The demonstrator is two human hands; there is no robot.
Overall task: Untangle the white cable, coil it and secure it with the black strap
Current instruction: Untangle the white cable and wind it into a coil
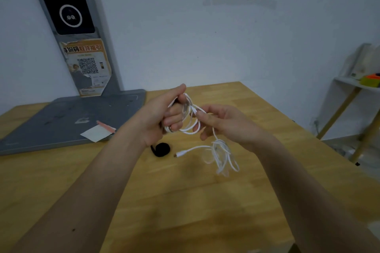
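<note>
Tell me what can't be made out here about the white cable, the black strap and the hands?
- Head view: how many loops of the thin white cable the left hand holds; its fingers cover them.
- The hanging cable bunch below the right hand is motion-blurred; tangled or not, unclear.
- The rolled black strap on the wooden table is partly behind the left wrist.

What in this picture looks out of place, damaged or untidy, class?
The orange poster on the grey stand is torn and peeling at its edges. The loose end of the white cable hangs bunched and tangled below the right hand. The black strap lies unused on the table.
</note>
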